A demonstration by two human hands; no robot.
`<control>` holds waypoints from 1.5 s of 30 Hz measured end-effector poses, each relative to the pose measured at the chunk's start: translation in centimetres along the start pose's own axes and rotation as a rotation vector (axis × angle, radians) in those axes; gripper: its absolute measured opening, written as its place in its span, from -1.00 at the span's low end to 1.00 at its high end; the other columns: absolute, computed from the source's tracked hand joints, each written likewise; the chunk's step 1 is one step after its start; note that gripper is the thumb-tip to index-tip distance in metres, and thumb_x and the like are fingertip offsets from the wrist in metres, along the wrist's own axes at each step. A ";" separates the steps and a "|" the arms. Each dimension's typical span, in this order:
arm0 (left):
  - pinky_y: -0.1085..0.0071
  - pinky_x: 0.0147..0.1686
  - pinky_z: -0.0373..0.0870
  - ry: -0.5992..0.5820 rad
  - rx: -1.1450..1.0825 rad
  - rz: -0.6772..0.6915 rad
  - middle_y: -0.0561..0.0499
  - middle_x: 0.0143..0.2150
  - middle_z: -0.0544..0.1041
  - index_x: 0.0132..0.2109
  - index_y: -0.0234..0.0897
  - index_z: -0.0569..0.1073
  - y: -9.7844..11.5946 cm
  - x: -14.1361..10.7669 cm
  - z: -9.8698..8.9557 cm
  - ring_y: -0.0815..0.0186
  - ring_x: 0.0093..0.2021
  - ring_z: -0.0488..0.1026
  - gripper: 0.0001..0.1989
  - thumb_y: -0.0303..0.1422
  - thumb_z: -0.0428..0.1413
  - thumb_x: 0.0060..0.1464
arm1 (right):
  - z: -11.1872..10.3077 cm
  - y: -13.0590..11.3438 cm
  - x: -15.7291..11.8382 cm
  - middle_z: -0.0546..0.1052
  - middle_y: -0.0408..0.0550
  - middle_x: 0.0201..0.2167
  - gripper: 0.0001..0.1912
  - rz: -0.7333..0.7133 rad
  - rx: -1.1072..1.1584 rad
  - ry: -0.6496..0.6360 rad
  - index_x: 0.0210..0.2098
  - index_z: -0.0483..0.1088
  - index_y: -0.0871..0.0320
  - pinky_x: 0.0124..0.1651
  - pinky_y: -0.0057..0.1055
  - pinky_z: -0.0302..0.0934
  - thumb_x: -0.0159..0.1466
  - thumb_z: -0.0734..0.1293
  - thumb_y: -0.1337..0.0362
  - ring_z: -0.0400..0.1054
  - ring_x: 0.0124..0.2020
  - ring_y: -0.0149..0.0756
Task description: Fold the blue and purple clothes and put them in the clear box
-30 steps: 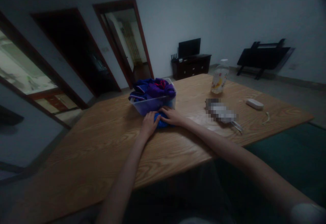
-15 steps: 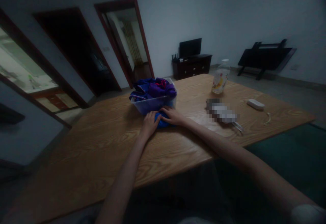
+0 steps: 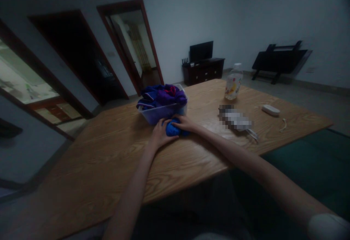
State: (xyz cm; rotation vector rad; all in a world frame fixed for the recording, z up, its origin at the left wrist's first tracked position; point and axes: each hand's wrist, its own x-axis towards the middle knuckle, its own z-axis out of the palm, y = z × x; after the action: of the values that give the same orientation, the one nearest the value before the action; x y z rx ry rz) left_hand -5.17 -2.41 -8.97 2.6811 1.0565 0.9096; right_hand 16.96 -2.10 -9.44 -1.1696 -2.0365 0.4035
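A bright blue bundle, looking like rolled or bunched cloth (image 3: 172,129), rests on the table right in front of a translucent plastic bin (image 3: 155,115). My left hand (image 3: 160,134) curls round its left and near side, thumb stretched along the front. Over its right and far side lies my right hand (image 3: 186,124), fingers bent onto it. Parts of the bundle are hidden under both hands. Dark blue and purple clothes (image 3: 166,97), with a bit of red, are heaped in the bin above its rim.
On the wooden table (image 3: 115,149) to the right are a clear bottle (image 3: 233,83) with a coloured print, a pixelated object (image 3: 235,118) with a white cord, and a small white device (image 3: 270,110). A green surface (image 3: 300,160) lies beyond the table's right edge.
My left hand has turned and opened its thumb toward me along the bundle's near side, so more blue shows between the hands. The whole view has shifted slightly.
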 end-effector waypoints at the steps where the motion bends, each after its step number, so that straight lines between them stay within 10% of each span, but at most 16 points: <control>1: 0.10 0.21 0.36 0.002 0.003 0.009 -0.11 0.23 0.32 0.28 -0.09 0.30 0.0 0.0 0.0 0.03 0.19 0.38 -0.19 -0.04 0.39 -0.07 | 0.0 0.1 0.1 0.57 0.06 -0.03 -0.57 0.016 -0.003 0.001 0.09 0.40 0.20 -0.01 -0.32 0.31 0.41 0.30 0.01 0.48 -0.08 -0.17; 10: 0.20 0.09 0.42 0.072 -0.012 -0.066 -0.06 0.02 0.54 0.11 -0.15 0.41 -1.0 0.2 0.4 0.11 0.03 0.50 -0.65 -0.24 0.19 0.20 | 0.4 -0.1 -0.6 0.52 0.07 -0.01 -0.57 -0.070 -0.143 -0.005 0.21 0.26 0.13 0.07 -0.22 0.29 0.52 0.08 0.02 0.46 -0.04 -0.15; 15: 0.29 -0.17 0.45 0.082 -0.057 -0.226 0.01 -0.20 0.60 0.00 -0.12 0.46 -1.3 0.2 0.1 0.15 -0.21 0.57 -0.75 -0.12 0.11 0.27 | 0.3 -1.5 -1.0 0.29 0.19 0.24 -0.27 -0.261 -0.174 0.054 0.37 0.08 0.12 0.25 -0.09 0.22 0.36 0.32 -0.06 0.25 0.25 0.00; 23: 0.31 -0.21 0.44 0.091 -0.118 -0.347 -0.02 -0.24 0.60 -0.06 -0.15 0.47 -1.6 0.5 0.2 0.15 -0.24 0.57 -0.70 -0.05 0.05 0.31 | 0.9 -3.0 -1.0 0.35 0.17 0.22 -0.25 -0.324 -0.269 0.000 0.41 0.07 0.08 0.22 -0.03 0.22 0.32 0.38 0.11 0.27 0.21 0.04; 32: 0.11 0.29 0.27 0.156 -0.056 -0.019 -0.18 0.26 0.35 0.31 -0.18 0.22 -0.5 0.1 -0.3 0.10 0.29 0.32 -0.40 -0.01 0.11 0.26 | 1.0 -1.9 -0.5 0.55 0.07 -0.08 -0.49 -0.130 -0.143 -0.001 0.20 0.25 0.18 -0.11 -0.31 0.29 0.34 0.34 0.12 0.47 -0.14 -0.11; 45: 0.21 0.16 0.41 0.070 -0.050 -0.022 -0.08 0.16 0.45 0.29 -0.13 0.24 -0.3 0.3 -0.1 0.13 0.14 0.46 -0.34 -0.18 0.30 0.11 | 1.3 -0.8 -0.4 0.57 0.02 -0.16 -0.60 -0.042 -0.138 -0.020 0.15 0.25 0.16 -0.15 -0.37 0.28 0.40 0.26 0.10 0.48 -0.22 -0.18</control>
State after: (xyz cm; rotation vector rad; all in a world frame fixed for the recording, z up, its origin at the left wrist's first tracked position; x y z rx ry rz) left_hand -5.22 -2.04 -8.87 2.6097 1.0597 1.0189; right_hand 15.67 -2.76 -10.00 -1.2060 -2.1305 0.2578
